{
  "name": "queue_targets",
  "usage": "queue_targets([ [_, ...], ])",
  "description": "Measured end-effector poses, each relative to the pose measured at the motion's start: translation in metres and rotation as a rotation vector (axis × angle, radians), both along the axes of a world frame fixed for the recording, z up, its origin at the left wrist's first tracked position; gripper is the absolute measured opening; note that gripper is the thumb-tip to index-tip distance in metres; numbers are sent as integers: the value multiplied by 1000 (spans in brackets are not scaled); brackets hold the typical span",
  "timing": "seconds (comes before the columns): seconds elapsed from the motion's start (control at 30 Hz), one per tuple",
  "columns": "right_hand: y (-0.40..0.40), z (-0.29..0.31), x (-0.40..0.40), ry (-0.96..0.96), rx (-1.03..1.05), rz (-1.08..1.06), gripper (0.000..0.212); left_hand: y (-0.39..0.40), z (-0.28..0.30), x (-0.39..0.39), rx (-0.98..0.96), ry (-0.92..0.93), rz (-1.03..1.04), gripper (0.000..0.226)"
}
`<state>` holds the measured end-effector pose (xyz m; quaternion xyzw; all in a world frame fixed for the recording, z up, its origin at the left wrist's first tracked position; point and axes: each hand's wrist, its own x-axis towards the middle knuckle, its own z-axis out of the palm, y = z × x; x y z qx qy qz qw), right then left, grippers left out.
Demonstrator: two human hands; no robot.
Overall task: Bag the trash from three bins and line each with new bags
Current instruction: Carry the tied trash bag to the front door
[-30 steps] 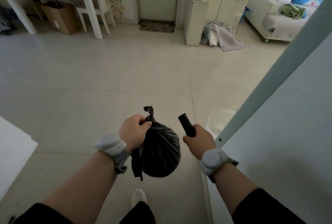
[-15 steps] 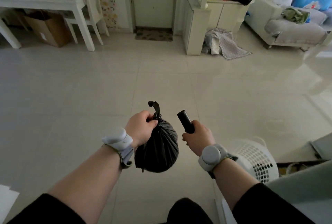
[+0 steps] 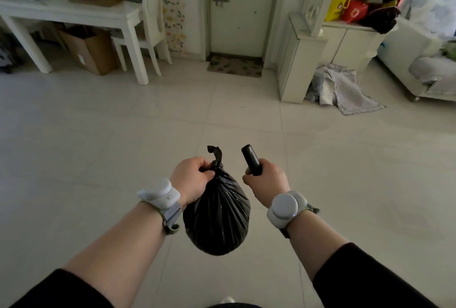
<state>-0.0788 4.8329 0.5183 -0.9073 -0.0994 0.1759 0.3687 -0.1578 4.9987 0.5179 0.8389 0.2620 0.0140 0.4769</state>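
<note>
A tied black trash bag [image 3: 217, 216], full and rounded, hangs from my left hand [image 3: 191, 179], which grips it just below the knot. My right hand [image 3: 266, 182] is closed around a black roll of new bags [image 3: 251, 159] that sticks up out of the fist. Both hands are held out in front of me over the tiled floor, a short gap between them. No bin is in view.
A closed door [image 3: 243, 9] with a doormat [image 3: 234, 66] lies straight ahead. A white table [image 3: 74, 14], a chair [image 3: 148, 33] and a cardboard box [image 3: 88, 48] stand at the left. A white cabinet [image 3: 301, 61], crumpled cloth [image 3: 340, 88] and a sofa [image 3: 424, 61] are at the right.
The view has moved out past a door edge and into the room. The white perforated bin at my right has dropped out of sight. Both hands keep their grips.
</note>
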Motion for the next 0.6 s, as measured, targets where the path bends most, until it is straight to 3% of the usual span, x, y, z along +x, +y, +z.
queue_targets([
  [0.27, 94, -8, 132, 94, 94, 38, 14, 79, -3, 135, -16, 2, 16, 9],
  [0.6, 247, -6, 313, 151, 212, -70, 21, 230, 0, 332, -17, 11, -80, 19],
])
